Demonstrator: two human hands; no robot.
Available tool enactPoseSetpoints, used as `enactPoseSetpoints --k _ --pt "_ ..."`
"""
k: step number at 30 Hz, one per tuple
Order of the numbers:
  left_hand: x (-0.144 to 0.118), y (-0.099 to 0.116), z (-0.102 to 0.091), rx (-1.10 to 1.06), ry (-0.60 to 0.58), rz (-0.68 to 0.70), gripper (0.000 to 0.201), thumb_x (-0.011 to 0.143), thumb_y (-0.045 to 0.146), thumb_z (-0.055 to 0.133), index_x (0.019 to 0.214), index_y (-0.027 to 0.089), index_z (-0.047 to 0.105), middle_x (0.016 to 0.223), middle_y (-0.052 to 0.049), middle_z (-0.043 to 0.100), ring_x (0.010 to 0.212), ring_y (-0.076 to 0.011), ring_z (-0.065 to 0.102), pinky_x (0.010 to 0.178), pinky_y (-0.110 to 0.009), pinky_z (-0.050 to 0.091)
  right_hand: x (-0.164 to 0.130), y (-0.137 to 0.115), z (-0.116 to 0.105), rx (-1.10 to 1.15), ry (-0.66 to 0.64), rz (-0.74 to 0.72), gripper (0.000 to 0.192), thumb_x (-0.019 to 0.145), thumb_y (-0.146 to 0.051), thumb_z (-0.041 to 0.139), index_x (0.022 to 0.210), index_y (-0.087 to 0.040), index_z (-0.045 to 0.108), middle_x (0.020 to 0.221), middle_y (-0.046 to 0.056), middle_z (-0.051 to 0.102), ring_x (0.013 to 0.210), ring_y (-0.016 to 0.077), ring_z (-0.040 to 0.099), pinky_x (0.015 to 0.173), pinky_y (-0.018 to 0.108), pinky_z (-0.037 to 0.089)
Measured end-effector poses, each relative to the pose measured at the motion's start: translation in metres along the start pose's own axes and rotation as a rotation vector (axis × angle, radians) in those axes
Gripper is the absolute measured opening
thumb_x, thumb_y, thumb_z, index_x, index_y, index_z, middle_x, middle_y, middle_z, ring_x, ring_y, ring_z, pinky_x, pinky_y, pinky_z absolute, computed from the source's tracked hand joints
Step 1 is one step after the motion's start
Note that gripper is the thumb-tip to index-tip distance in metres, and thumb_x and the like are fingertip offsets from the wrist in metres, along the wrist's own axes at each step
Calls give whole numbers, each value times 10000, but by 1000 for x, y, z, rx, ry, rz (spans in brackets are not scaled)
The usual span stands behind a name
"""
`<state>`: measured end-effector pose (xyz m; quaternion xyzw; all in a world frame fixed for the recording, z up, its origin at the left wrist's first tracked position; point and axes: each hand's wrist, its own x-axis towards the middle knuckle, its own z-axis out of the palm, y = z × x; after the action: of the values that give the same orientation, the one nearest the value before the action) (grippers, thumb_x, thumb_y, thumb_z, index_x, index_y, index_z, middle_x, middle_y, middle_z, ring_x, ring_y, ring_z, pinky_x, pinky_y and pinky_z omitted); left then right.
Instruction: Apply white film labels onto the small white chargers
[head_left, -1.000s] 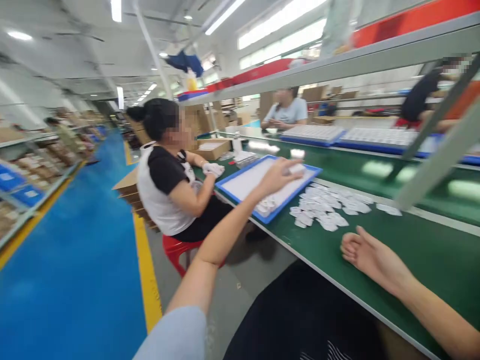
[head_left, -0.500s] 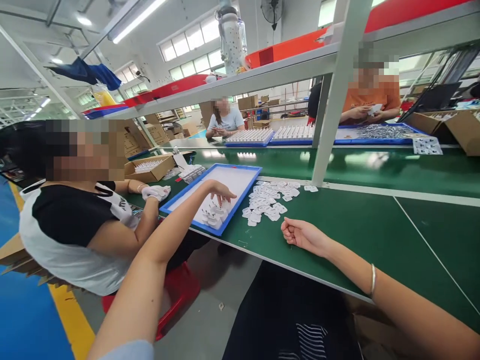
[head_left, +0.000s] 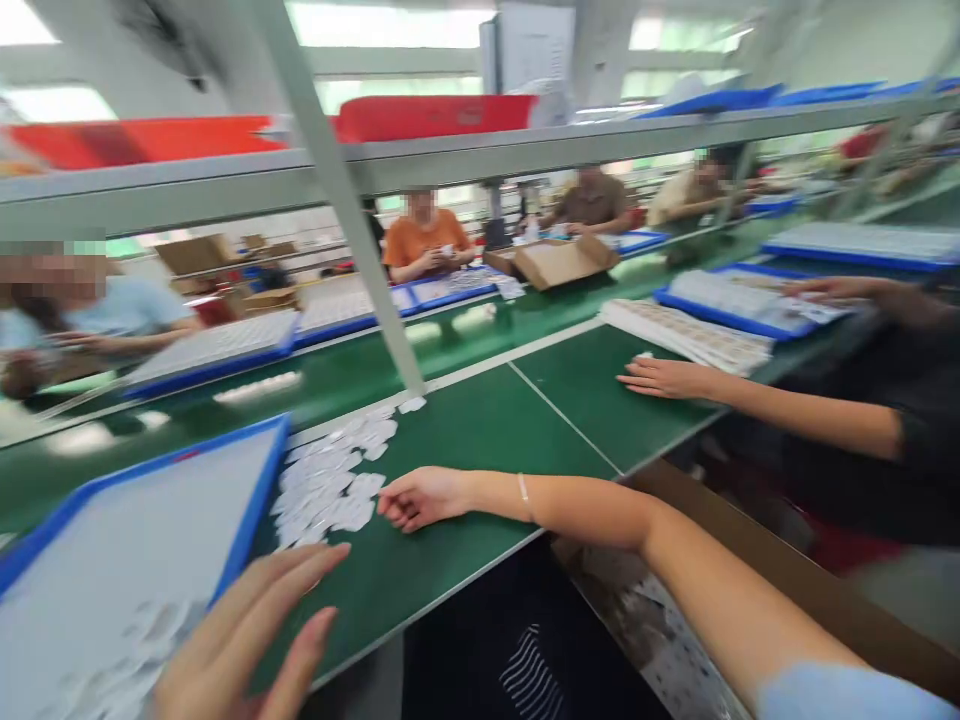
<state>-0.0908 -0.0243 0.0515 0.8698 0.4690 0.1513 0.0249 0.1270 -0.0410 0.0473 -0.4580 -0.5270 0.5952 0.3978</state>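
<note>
My left hand is open in the near left, thumb and fingers apart, and I see nothing in it. It hovers by the right rim of a blue-edged tray with a white base. Blurred small white parts sit in the tray's near corner. On the green table, right of the tray, lies a loose pile of flat white pieces. My right hand rests beside that pile with its fingers curled in; whatever they hold, if anything, is hidden.
A co-worker's hand lies on the table to the right, near a stack of white sheets and a blue tray. A slanted post rises from the table to an overhead shelf. Other people sit across.
The view has swung right. My left hand has come away from the white parts in the tray toward me. My right hand is now closer to the pile, still curled.
</note>
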Motion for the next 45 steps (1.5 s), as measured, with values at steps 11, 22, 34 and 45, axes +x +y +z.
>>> enactPoseSetpoints --k 11,22,34,45 --pt "-46 -4 101 76 -12 116 564 975 474 383 1529 417 294 1608 12 346 1480 -329 366 1151 -635 368 13 -32 -41 -590 463 -22 338 967 -364 610 1245 -173 617 1270 83 619 1069 250 639 902 435 554" --pt "-46 -3 115 -40 53 83 552 992 472 355 1520 312 385 1614 -41 353 1553 -360 138 1208 -687 158 -73 -8 -229 -740 1114 227 299 987 -336 581 1255 -206 613 1305 107 601 1080 219 631 914 427 550" --pt "-71 20 75 -746 71 -1 841 846 415 723 1542 411 251 1681 -29 164 1565 -299 122 1258 -536 204 19 45 -11 -407 -27 -6 141 993 -350 433 995 -212 456 664 -27 645 522 126 597 473 213 452" --pt "-72 18 96 -1332 869 -422 394 773 303 798 1111 252 602 1125 -41 640 1047 -182 616 901 -287 491 135 34 49 -721 -179 -196 272 1031 -351 452 1055 -137 619 887 48 689 733 147 655 681 306 556"
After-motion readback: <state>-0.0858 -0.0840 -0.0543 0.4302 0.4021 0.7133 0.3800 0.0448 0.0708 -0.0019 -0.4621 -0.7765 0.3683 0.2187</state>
